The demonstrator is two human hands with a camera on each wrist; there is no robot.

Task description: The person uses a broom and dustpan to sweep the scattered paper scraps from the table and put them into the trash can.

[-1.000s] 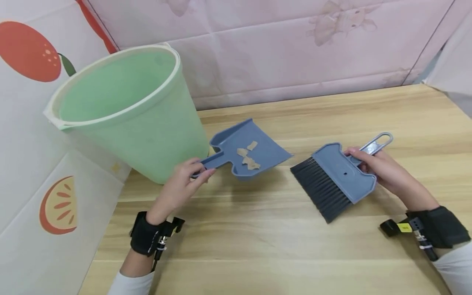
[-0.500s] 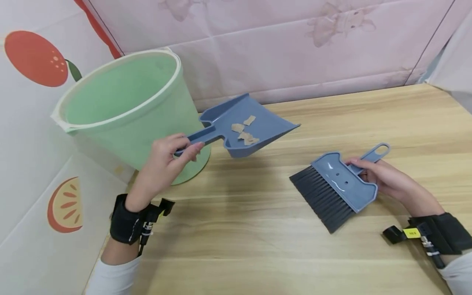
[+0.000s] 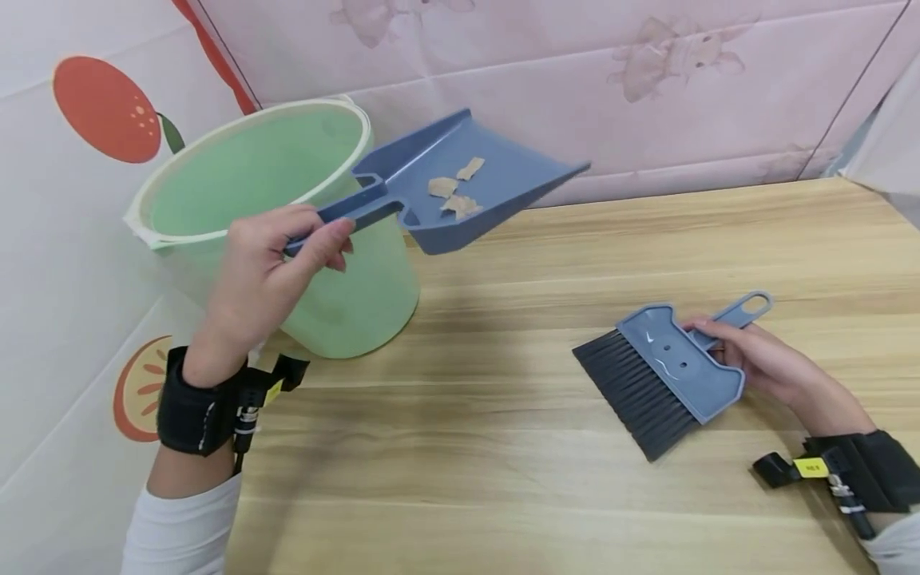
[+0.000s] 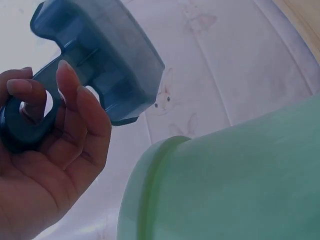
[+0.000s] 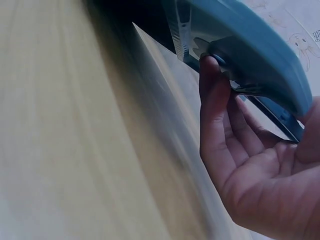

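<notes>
Currently: dustpan (image 3: 467,184) with paper scraps (image 3: 451,188), raised beside green bin (image 3: 287,263), uncapped, undumped; left grip (image 3: 266,263) curled round handle; right grip (image 3: 755,363) clasping brush (image 3: 664,375), resting near table's (image 3: 503,447) right edge.

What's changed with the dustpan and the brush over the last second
The left hand, gripping the handle throughout, has lifted the blue dustpan off the wooden table and raised it up and to the left, level with the rim of the green bucket. The paper scraps remain in the pan. The right hand keeps holding the brush, which has settled slightly lower; the bucket stayed put.
</notes>
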